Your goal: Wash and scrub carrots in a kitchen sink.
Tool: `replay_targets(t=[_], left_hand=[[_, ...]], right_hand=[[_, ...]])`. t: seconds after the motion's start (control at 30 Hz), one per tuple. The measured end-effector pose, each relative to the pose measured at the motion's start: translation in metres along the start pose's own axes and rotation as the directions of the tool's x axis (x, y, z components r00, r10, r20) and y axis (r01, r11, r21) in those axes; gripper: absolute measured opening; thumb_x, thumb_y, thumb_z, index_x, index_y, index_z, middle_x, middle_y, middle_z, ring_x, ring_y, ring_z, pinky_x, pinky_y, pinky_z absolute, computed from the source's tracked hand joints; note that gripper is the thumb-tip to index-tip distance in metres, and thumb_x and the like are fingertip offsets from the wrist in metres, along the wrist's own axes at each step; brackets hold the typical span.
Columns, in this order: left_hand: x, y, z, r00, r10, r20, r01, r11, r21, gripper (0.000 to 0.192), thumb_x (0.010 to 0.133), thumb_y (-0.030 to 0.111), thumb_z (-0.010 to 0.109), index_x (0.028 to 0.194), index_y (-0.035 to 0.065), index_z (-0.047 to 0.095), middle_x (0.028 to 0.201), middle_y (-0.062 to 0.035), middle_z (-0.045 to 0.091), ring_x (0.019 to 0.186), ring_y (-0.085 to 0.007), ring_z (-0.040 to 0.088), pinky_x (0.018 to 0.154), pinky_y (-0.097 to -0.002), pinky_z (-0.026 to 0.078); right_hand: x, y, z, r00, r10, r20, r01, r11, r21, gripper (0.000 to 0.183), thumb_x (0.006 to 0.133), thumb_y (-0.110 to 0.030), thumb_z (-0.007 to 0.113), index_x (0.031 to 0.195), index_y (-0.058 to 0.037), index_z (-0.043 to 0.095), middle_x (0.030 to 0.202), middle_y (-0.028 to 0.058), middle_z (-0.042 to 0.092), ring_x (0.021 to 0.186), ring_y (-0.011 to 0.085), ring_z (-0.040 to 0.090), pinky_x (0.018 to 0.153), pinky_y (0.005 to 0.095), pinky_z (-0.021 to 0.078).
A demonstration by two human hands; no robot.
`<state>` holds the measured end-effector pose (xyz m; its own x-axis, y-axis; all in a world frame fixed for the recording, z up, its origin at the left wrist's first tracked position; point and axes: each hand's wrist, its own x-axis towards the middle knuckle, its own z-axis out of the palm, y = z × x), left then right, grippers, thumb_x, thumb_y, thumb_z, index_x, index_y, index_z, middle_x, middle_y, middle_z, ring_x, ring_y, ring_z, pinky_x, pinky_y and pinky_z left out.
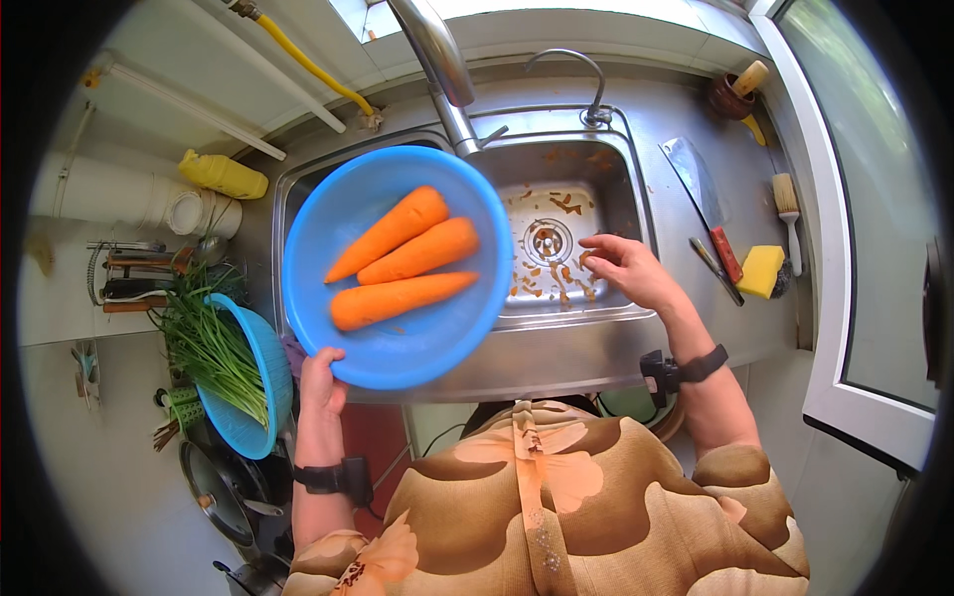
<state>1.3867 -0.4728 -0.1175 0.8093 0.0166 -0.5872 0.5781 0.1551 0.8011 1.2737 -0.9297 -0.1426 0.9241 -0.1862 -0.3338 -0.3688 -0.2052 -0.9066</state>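
My left hand (324, 380) grips the near-left rim of a round blue plastic basin (417, 365). Three orange carrots (402, 298) lie inside it, their surfaces smooth. The basin covers much of the left side of the steel double sink (488, 324). Over the right bowl hovers my right hand (630, 270), thumb and fingers apart, with no object plainly between them. Brown-orange peelings (566, 203) are scattered on the bowl's floor and around the drain strainer (548, 240).
A mixer tap (447, 74) and a thin curved spout (585, 56) rise behind the sink. Rightward lie a cleaver (697, 179), a peeler-like or knife-like tool (717, 272), a yellow sponge (760, 272) and a brush (786, 201). Leftward, a blue basket (279, 372) holds long green stalks (216, 350).
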Motion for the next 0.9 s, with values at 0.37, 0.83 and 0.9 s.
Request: replay_targets(t=[0.37, 0.83, 0.9], left_hand=[[-0.007, -0.039, 0.079, 0.965, -0.126, 0.231, 0.078, 0.975, 0.209, 0.035, 0.076, 0.001, 0.057, 0.109, -0.0075, 0.056, 0.098, -0.0109, 0.062, 0.087, -0.0214, 0.061, 0.079, -0.0348, 0.051], [0.013, -0.042, 0.137, 0.918, -0.092, 0.385, -0.019, 0.961, 0.274, 0.031, 0.076, 0.002, 0.055, 0.104, -0.0077, 0.057, 0.091, -0.0100, 0.062, 0.076, -0.0196, 0.063, 0.069, -0.0335, 0.053], [0.007, -0.040, 0.124, 0.931, -0.101, 0.350, 0.006, 0.965, 0.262, 0.033, 0.075, 0.002, 0.055, 0.107, -0.0085, 0.056, 0.093, -0.0108, 0.063, 0.079, -0.0210, 0.063, 0.073, -0.0346, 0.053]], right_hand=[[-0.018, 0.008, -0.009, 0.995, 0.089, 0.039, -0.096, 0.963, 0.251, 0.048, 0.091, -0.031, 0.062, 0.129, -0.0038, 0.050, 0.094, 0.0058, 0.064, 0.075, 0.0115, 0.063, 0.056, 0.0242, 0.0518], [-0.048, 0.002, -0.046, 0.983, 0.103, -0.152, -0.052, 0.951, 0.305, 0.039, 0.088, -0.018, 0.060, 0.122, -0.0010, 0.054, 0.091, 0.0057, 0.064, 0.068, 0.0116, 0.064, 0.051, 0.0237, 0.0511], [-0.040, -0.007, -0.040, 0.989, 0.067, -0.131, -0.028, 0.959, 0.281, 0.037, 0.088, -0.018, 0.060, 0.120, -0.0011, 0.055, 0.089, 0.0052, 0.064, 0.066, 0.0109, 0.063, 0.050, 0.0233, 0.0506]])
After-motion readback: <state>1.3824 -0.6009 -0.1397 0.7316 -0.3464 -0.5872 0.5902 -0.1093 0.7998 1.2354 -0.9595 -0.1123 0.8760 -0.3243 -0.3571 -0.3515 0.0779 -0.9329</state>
